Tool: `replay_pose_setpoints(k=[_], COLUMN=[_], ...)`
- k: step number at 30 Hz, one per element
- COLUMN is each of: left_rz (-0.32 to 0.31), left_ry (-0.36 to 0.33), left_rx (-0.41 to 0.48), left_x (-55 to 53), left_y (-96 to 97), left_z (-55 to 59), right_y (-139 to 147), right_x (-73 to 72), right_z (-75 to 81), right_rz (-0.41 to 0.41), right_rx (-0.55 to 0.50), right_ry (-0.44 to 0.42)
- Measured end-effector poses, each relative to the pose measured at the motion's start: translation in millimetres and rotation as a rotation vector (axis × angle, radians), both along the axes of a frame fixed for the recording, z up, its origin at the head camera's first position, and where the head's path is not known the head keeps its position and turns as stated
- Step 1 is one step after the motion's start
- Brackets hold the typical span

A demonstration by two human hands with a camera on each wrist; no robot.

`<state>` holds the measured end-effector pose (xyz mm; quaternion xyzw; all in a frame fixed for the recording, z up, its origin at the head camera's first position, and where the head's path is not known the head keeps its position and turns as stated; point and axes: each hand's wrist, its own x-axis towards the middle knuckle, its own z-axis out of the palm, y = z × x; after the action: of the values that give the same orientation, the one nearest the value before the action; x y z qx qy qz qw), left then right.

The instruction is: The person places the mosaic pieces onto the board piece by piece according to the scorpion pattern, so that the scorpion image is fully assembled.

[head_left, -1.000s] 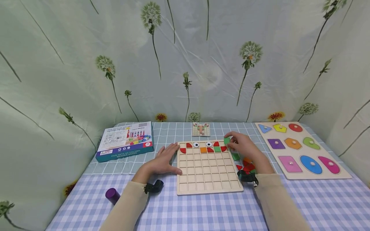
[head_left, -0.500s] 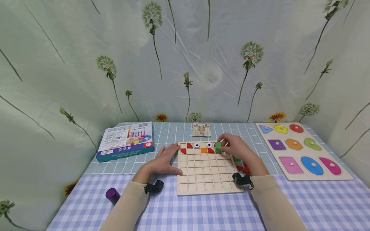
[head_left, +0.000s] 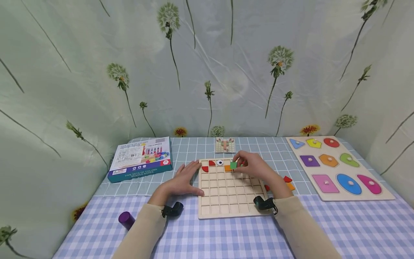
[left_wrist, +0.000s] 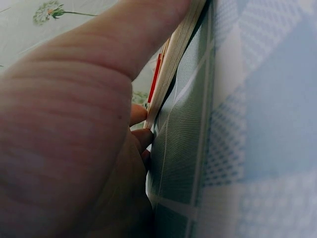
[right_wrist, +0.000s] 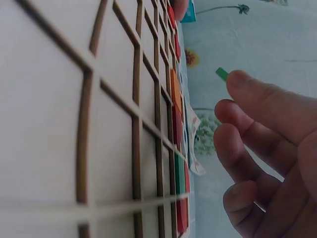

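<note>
Right hand (head_left: pixel 253 166) has slid leftward along the far end of the wooden grid board (head_left: pixel 226 194): a second ago it was out past the far right corner, now it's over the far rows, just right of the middle. It's got a green square (head_left: pixel 233 165) pinched between thumb and fingers, and the right wrist view shows that piece up off the board, not down in a slot. From the head view it sits right next to the orange square (head_left: pixel 228 168), overlapping it a bit.

Left hand (head_left: pixel 184 180) hasn't really budged. Fingers are straight and spread, fingertips near the far left corner, thumb lying over the left edge.

Already in the grid: red pieces (head_left: pixel 205 169) at the far left, an eye tile (head_left: pixel 220 162) beside them, plus a green tile (right_wrist: pixel 180 171) you can spot from the right wrist, between red ones.

Now that the arm's shifted, a loose red piece (head_left: pixel 287 179) and a loose orange piece (head_left: pixel 290 186) show on the cloth to the right of that wrist. Picture card (head_left: pixel 225 145) is just behind the board, cardboard box (head_left: pixel 140 158) off to the left, shape puzzle (head_left: pixel 318 171) on the right, and a purple cylinder (head_left: pixel 125 219) next to the left sleeve.
</note>
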<state>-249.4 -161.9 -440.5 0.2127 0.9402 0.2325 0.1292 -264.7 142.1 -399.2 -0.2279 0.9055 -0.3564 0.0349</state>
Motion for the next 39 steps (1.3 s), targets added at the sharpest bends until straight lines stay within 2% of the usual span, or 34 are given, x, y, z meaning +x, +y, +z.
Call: replay_pose_setpoints(k=[7, 13, 26, 34, 39], left_rz=[0.015, 0.014, 0.006, 0.003, 0.001], left_ry=[-0.011, -0.008, -0.007, -0.006, -0.008], left_rx=[0.007, 0.017, 0.011, 0.013, 0.012], left_x=[1.7, 2.5, 1.7, 2.1, 2.7], left_y=[1.1, 0.9, -0.4, -0.2, 0.9], left_z=[-0.8, 0.3, -1.1, 1.8, 3.3], right_y=[-15.5, -33.3, -58.2, -70.7, -75.6], right_x=[-1.0, -5.6, -8.3, -14.0, -14.9], right_z=[-5.0, -8.9, -11.2, -10.6, -11.1], right_rz=[0.05, 0.06, 0.019, -0.059, -0.073], right_rx=[0.006, 0.035, 0.026, 0.112, 0.135], right_ry=[0.052, 0.026, -0.083, -0.064, -0.047])
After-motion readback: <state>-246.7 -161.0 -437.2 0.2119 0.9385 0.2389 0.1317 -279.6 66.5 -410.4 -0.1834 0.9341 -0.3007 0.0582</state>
